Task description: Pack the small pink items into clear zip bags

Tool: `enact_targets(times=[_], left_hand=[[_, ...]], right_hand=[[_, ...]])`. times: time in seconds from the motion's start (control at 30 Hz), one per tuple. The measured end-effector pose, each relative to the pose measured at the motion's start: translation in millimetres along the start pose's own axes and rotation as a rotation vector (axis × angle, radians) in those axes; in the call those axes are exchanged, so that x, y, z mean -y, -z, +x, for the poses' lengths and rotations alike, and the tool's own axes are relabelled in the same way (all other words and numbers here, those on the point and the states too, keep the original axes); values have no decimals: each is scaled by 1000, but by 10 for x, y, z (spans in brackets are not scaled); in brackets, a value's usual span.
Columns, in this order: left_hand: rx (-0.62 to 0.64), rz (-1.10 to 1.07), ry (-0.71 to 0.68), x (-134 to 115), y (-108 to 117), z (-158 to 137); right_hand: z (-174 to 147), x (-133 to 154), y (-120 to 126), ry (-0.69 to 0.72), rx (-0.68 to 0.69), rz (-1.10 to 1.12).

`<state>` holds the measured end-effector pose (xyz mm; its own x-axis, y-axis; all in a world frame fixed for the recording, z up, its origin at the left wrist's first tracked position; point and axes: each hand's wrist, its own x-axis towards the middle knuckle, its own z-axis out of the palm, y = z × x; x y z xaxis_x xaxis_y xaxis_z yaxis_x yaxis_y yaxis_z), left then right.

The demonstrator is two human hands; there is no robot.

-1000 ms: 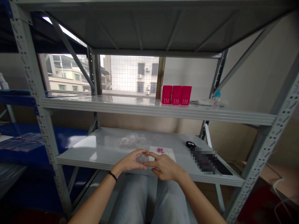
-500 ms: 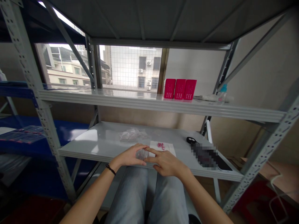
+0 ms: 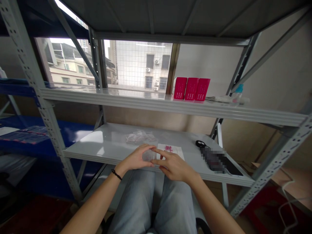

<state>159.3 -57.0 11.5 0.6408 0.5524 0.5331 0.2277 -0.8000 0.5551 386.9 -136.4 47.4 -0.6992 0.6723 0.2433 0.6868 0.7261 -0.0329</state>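
Between my two hands, just above the front edge of the lower shelf, is a small clear plastic bag (image 3: 148, 156). My left hand (image 3: 135, 158) curves around its left side, thumb below and fingers above. At its right edge the fingers of my right hand (image 3: 173, 165) are closed on the plastic. I cannot make out anything inside. Behind the hands lies a pile of clear plastic bags (image 3: 139, 137). A white sheet (image 3: 179, 152) with small pink pieces (image 3: 168, 148) on it rests behind my right hand, which partly covers it.
Black-handled scissors (image 3: 200, 143) lie to the right, beside a pixelated patch and a dark flat object (image 3: 233, 166). On the shelf above stand three pink boxes (image 3: 192, 89) and a blue-capped bottle (image 3: 237, 95). Metal uprights (image 3: 46, 113) bound the shelf at both sides.
The view has tilted and shifted slightly. Both hands stay on the plastic bag, which now shows a little more broadly between them.
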Motion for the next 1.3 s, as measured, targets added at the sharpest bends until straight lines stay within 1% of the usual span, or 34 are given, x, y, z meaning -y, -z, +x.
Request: enact_targets(times=[0.2,0.33,0.47,0.6,0.7,0.73,0.77,0.83,0.87,0.9,0.97,1.07,1.17,1.3], left_hand=[[38,43,-42,-86,39,-3],[14,59,-38,-92,31,2],[-13,66,-28,-33,-17,1],[-50,40,-17,39,-70,-6],[-84,-22,10,115,-96,-10],[-103,-48,27,159,-102,-9],[-131,-78,51,216,-109,-6],[-209,-158,115,368,-131,13],[-251,-207,149,458,-147,30],[-290,-255,179,550,-168,53],[-350,-334,221,718,-220,109],[-388,-384,250,879,-298,185],[-384,-384,259,924,-338,207],[-368,-351,270,887,-349,183]], right_hand=[[-16,40,51,9,14,-63],[-20,37,62,-5,20,-83],[6,38,36,-26,21,-86],[41,12,-12,-30,-9,32],[11,-132,12,-5,-93,202],[-13,-216,26,-28,-142,254],[-42,-317,36,-80,-203,295],[-98,-547,16,-252,-326,324],[-118,-663,-22,-353,-362,303],[-130,-772,-78,-441,-367,263],[-126,-949,-236,-561,-315,164],[-78,-1097,-500,-651,-225,70],[-36,-1140,-693,-703,-185,19],[-16,-1129,-802,-713,-146,-24]])
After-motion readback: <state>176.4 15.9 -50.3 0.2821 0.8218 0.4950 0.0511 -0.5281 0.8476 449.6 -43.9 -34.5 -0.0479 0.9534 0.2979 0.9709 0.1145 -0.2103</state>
